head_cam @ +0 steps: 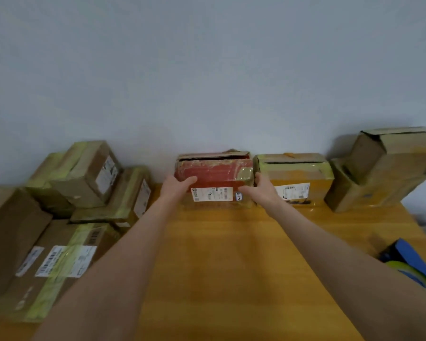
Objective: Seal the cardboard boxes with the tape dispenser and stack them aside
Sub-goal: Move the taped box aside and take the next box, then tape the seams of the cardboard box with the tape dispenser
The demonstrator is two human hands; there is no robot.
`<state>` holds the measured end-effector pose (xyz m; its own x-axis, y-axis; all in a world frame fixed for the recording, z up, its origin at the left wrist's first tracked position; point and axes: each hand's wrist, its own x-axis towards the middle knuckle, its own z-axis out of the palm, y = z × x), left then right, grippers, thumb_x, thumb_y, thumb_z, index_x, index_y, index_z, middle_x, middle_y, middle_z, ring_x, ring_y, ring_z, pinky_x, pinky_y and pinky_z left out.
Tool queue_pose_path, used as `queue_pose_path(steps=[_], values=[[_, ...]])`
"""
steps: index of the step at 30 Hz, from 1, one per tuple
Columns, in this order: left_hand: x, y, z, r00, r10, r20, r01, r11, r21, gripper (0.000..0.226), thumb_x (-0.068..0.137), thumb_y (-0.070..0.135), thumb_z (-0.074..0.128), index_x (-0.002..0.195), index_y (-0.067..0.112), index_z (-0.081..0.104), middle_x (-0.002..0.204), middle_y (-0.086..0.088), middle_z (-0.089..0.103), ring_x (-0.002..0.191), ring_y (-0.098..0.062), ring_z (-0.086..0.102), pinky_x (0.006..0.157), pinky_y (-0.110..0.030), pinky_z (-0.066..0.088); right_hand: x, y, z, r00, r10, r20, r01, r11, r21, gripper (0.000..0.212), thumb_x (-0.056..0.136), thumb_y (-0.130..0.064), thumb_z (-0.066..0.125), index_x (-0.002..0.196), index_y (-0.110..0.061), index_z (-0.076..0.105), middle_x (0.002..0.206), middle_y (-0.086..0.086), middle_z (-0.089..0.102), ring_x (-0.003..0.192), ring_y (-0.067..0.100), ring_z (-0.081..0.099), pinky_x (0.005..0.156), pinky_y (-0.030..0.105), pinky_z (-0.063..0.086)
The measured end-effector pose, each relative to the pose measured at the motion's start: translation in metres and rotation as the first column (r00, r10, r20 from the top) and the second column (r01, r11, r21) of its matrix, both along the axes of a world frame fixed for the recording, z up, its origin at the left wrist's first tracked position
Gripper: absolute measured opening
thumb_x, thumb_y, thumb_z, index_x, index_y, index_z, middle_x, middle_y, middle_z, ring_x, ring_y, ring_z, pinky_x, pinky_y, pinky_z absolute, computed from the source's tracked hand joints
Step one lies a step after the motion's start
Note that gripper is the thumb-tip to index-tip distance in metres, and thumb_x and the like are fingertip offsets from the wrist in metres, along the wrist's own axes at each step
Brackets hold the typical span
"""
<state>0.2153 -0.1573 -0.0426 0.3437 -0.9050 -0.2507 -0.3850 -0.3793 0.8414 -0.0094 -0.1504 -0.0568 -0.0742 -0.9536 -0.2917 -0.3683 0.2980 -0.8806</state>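
Both hands are on the red cardboard box [213, 177] that stands against the wall at the far edge of the wooden table [231, 254]. The left hand [176, 187] lies flat on the box's left front corner, fingers stretched across the red face, not curled into a clench. The right hand [262, 190] takes the box's right end, thumb on the front near the white shipping label [212, 193], fingers going round the side into the narrow gap next to the neighbouring box; how firmly they close there is hidden. Both bare forearms reach straight out from the near edge, roughly parallel, over open tabletop.

The red box's top flap is slightly lifted and its right corner carries old yellowish tape. Just beside it on the right stands a yellow-brown box [294, 177] with its own label and a gaping top seam, so close that the right fingers sit between the two. Further right, a pair of untaped boxes [379, 168] is piled one tilted on the other. At the left, a stack of taped boxes [67, 207] banded with greenish tape fills that side of the table, near the left forearm but apart from it. The blue tape dispenser [411, 264] with a yellow-green roll lies at the near right, just beside the right forearm.
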Motion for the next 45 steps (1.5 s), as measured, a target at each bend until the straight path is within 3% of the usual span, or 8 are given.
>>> queue_pose_path(steps=[4,11,17,22,27,31,40,45], values=[[-0.007,-0.009,-0.01,0.995,0.005,-0.104,-0.002,1.0,0.029,0.059,0.088,0.034,0.066,0.137,0.011,0.043,0.129,-0.008,0.058,0.092,-0.011,0.053,0.064,-0.016,0.042,-0.002,-0.004,-0.007,0.995,0.084,0.061,-0.085,0.996,0.018,0.067,0.082,-0.023,0.075,0.14,-0.013,0.042,0.136,0.006,0.056,0.123,0.023,0.053,0.104,0.039,0.043],[0.003,0.048,-0.022,0.91,0.397,0.118,-0.392,0.918,-0.063,0.058,0.089,0.045,0.06,0.131,0.006,0.053,0.131,-0.013,0.053,0.114,-0.032,0.056,0.096,-0.04,0.046,-0.008,0.035,-0.024,0.995,0.082,0.061,-0.085,0.995,0.044,0.047,0.086,-0.039,0.07,0.123,-0.014,0.056,0.117,-0.003,0.064,0.094,0.012,0.06,0.081,0.025,0.049],[-0.044,0.122,-0.037,0.934,0.299,0.195,-0.305,0.952,-0.001,0.058,0.09,0.055,0.052,0.122,0.007,0.055,0.123,-0.012,0.049,0.097,-0.024,0.054,0.078,-0.038,0.051,-0.052,0.099,-0.031,0.995,-0.094,-0.046,0.097,0.993,0.064,0.039,0.079,-0.043,0.076,0.096,-0.018,0.051,0.096,0.0,0.065,0.089,0.017,0.064,0.083,0.04,0.056],[-0.118,0.16,-0.036,0.97,0.218,-0.104,-0.222,0.975,-0.027,0.035,0.091,0.044,0.059,0.107,0.017,0.044,0.098,-0.002,0.059,0.073,-0.009,0.059,0.052,-0.024,0.044,-0.126,0.148,-0.026,0.961,-0.232,-0.152,0.245,0.967,0.072,0.04,0.078,-0.042,0.077,0.096,-0.017,0.052,0.093,0.001,0.064,0.083,0.016,0.062,0.072,0.036,0.055],[-0.186,0.189,-0.038,0.988,0.127,-0.083,-0.129,0.991,-0.029,0.032,0.092,0.042,0.059,0.107,0.019,0.043,0.102,-0.002,0.062,0.073,-0.008,0.059,0.063,-0.031,0.053,-0.202,0.182,-0.022,0.933,-0.271,-0.239,0.289,0.956,0.044,0.05,0.075,-0.049,0.076,0.1,-0.011,0.054,0.092,0.003,0.066,0.084,0.02,0.064,0.073,0.04,0.055],[-0.229,0.206,-0.044,0.995,0.081,-0.054,-0.084,0.995,-0.049,0.063,0.091,0.044,0.059,0.141,0.017,0.032,0.125,-0.005,0.055,0.1,-0.02,0.061,0.084,-0.041,0.054,-0.25,0.194,-0.027,0.938,-0.226,-0.262,0.234,0.972,0.001,0.047,0.074,-0.055,0.074,0.088,-0.015,0.053,0.085,0.0,0.064,0.081,0.02,0.062,0.069,0.038,0.051],[-0.264,0.214,-0.044,0.946,0.186,0.265,-0.159,0.98,-0.12,0.067,0.094,0.04,0.055,0.149,0.017,0.026,0.146,-0.011,0.035,0.129,-0.031,0.043,0.101,-0.047,0.044,-0.361,0.182,-0.056,0.938,-0.086,-0.335,0.126,0.987,0.098,0.042,0.084,-0.05,0.069,0.083,-0.017,0.045,0.075,0.0,0.053,0.061,0.01,0.046,0.05,0.027,0.033],[-0.279,0.213,-0.04,0.685,-0.035,0.728,0.236,0.956,-0.176,0.066,0.093,0.035,0.057,0.151,0.025,0.028,0.157,-0.002,0.026,0.145,-0.027,0.02,0.117,-0.046,0.02,-0.373,0.185,-0.11,0.966,0.068,-0.248,0.033,0.923,0.382,0.028,0.086,-0.037,0.072,0.078,-0.019,0.052,0.056,0.001,0.046,0.047,0.015,0.045,0.046,0.027,0.035]])
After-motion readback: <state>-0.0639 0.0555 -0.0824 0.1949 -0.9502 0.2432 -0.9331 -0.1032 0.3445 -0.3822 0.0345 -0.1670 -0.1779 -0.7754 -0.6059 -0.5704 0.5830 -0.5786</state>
